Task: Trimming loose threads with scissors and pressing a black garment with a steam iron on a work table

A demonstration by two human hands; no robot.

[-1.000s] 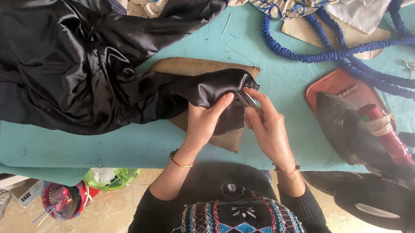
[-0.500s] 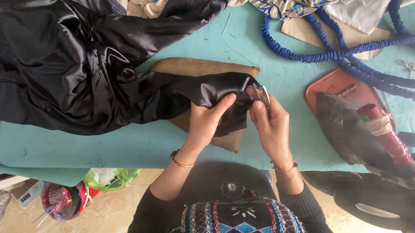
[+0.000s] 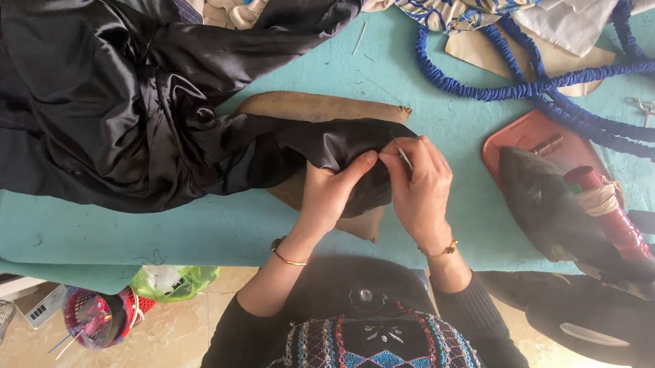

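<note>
Left hand [image 3: 331,192]: fingers clenched on the folded edge of the black satin cloth [image 3: 156,110], thumb pressing the fold flat from above.
Right hand [image 3: 419,187]: fingers pinched around a thin pale tool [image 3: 404,157]; too slim to tell whether it is a needle, a pick or a small blade. Its tip meets the cloth edge just beside the left thumb.
Step in hand: fine work at one spot on the cloth's hem or seam, judged from both hands meeting at the fold; stitching or unpicking cannot be told apart.
Next move, as a judgement: calls for the fold to be kept taut and the tool tip guided along the edge, close to the left thumb and clear of it.
Brown pad [image 3: 325,111]: lies flat under the worked end of the cloth, on the table [image 3: 441,100], which is covered in teal.
Cloth body: heaped to the left, well apart from the hands.
Iron [image 3: 571,212]: dark, red-handled, resting on a red tray [image 3: 527,136] to the right.
Blue corded rope [image 3: 519,86]: looped across the far side.
</note>
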